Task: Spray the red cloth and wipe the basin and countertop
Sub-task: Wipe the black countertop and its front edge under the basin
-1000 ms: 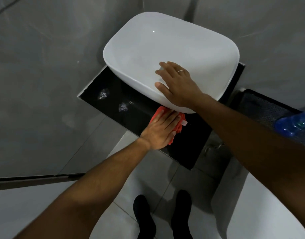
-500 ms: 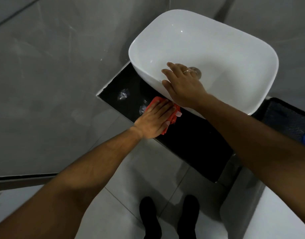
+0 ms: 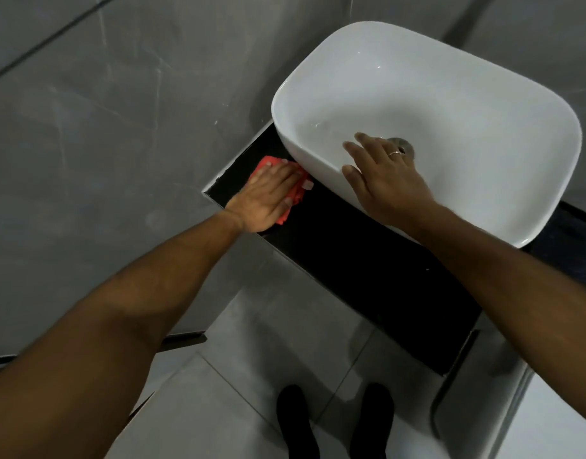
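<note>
Two dark shoes (image 3: 334,422) stood on the pale grey floor tiles (image 3: 252,376) at the bottom of the view, toes pointed toward the vanity. Above them, both bare forearms reached forward over the black countertop (image 3: 368,276), which ran from the corner at the left across to the right beneath the basin. The left hand (image 3: 263,197) lay flat, palm down and fingers stretched out together, pressing the red cloth (image 3: 296,190) against the countertop at its far left end, close to the grey tiled wall (image 3: 103,127). The cloth was bunched under the palm, its edges showing past the fingertips and along the thumb side, just beside the basin's outer wall. The right hand (image 3: 384,180) rested over the near rim of the white basin (image 3: 483,134), fingers spread apart and draped into the bowl, gripping nothing; a ring (image 3: 396,153) showed on one finger. Just beyond those fingertips sat the metal drain (image 3: 402,145) at the bottom of the bowl, partly hidden by the hand. The basin sat on top of the countertop, its rounded-rectangle rim overhanging the black surface. Grey wall tiles filled the background behind it.
</note>
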The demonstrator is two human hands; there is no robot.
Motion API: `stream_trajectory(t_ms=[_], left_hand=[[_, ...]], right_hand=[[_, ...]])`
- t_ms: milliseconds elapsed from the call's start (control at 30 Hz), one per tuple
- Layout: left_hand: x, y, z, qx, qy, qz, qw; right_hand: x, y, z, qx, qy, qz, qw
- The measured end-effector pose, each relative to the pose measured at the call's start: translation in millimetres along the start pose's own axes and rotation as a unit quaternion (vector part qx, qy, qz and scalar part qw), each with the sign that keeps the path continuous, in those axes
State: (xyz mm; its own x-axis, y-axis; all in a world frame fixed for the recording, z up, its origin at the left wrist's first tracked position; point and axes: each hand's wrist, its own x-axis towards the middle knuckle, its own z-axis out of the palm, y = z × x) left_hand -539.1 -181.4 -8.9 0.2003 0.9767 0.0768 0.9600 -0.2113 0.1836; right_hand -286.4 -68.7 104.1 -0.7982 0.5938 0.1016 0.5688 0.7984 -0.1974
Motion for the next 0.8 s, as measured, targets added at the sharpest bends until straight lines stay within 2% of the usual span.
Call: stream_trajectory(t_ms=[200,333,567,800], left_hand=[[-10,-50,-15,0.027,-0.047,-0.079,0.995],[-7,-52,-14,0.037,-0.051,-0.070,0.996],[51,-59,-16,0.026,-0.059,-0.066,0.996],[-7,-46,-11,0.033,-0.053,-0.083,0.995]], right_hand=[[-1,0,2,0.024,-0.004,0.009,1.000],[1,-2,2,0.033,-0.012,0.004,0.999],[2,1,5,0.012,-0.004,0.011,1.000],[2,2,3,0.038,-0.025,0.023,0.999]])
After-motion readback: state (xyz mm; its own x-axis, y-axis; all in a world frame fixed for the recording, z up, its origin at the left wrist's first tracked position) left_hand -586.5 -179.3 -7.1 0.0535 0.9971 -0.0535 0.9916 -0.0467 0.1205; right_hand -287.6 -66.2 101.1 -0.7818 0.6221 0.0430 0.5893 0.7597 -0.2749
